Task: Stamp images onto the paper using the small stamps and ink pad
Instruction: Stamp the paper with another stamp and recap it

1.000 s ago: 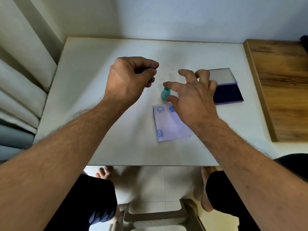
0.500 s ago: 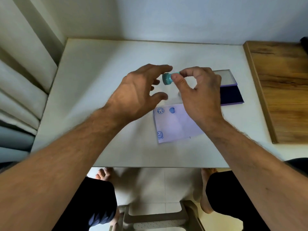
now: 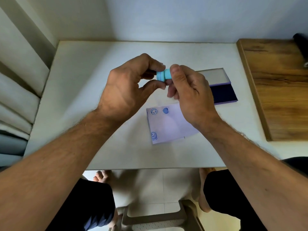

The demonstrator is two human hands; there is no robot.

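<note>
Head view, near to far. Pale lilac rectangular sheet of paper [image 3: 168, 125]: flat on the white table [image 3: 86, 100], near the front edge, bearing three blue prints, two along its far edge and one at the near left corner; most of it is unprinted, probably kept within reach for further stamping. Left hand [image 3: 128, 90]: raised above the table, thumb and fingers pinching the left end of the small turquoise plastic cylinder stamp [image 3: 164, 75]. Right hand [image 3: 188, 92]: fingertips gripping the stamp's right end. Stamp held sideways, clear of the paper, likely to pull off a cap or check its face. Open ink pad [image 3: 221, 94]: dark blue, purple-edged case, lid folded back, just right of the hands, handy for inking.
</note>
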